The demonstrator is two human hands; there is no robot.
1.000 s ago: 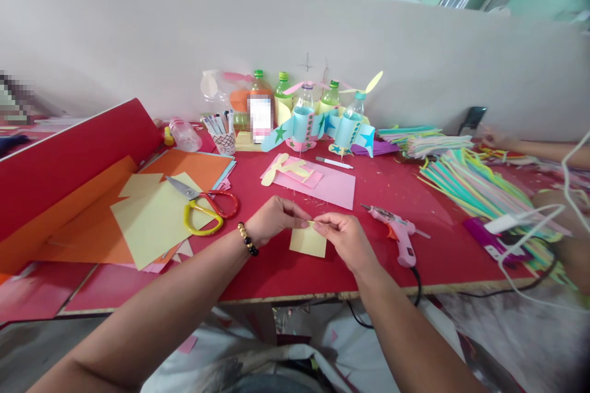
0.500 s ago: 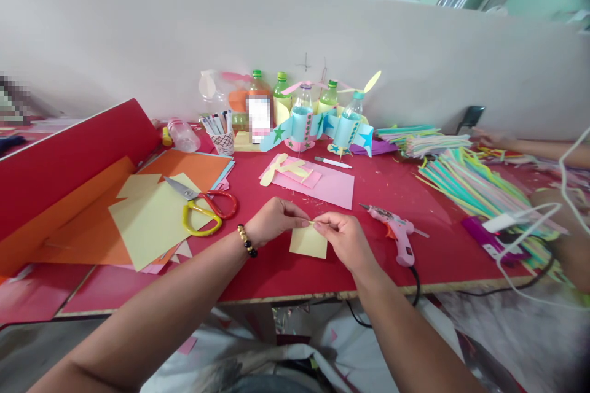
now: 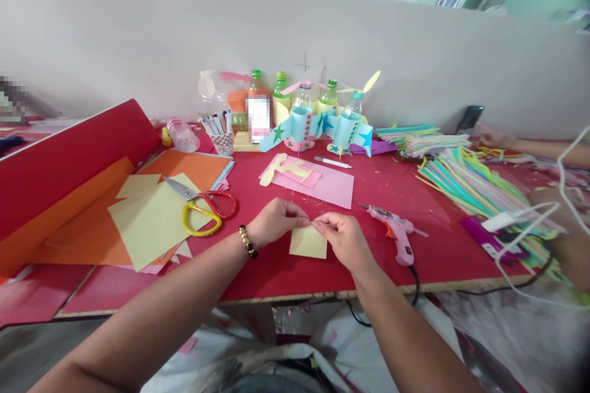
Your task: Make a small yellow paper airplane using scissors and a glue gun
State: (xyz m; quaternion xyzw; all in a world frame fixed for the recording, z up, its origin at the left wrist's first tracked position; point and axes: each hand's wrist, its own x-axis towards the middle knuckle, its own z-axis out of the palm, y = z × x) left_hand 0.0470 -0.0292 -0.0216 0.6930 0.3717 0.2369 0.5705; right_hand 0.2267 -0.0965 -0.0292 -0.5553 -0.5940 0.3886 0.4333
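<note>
My left hand and my right hand meet with thumbs and forefingers pinched on a thin bit of pale yellow paper. Just below the fingertips shows a small pale yellow paper sheet, close to the red table's front edge. Whether the pinched bit is this sheet's far edge or a separate strip, I cannot tell. To the right of my right hand lies a pink glue gun. Left of my left hand, scissors with red and yellow handles rest on larger yellow paper.
Pink paper with yellow propeller-shaped cutouts lies beyond my hands. Decorated bottles stand along the wall, beside a cup of pens. Coloured strips and a power bank with cables are at right, near another person's hand.
My fingertips have drawn slightly closer together, so less of the yellow bit shows between them. The other things on the table stay as they were.
</note>
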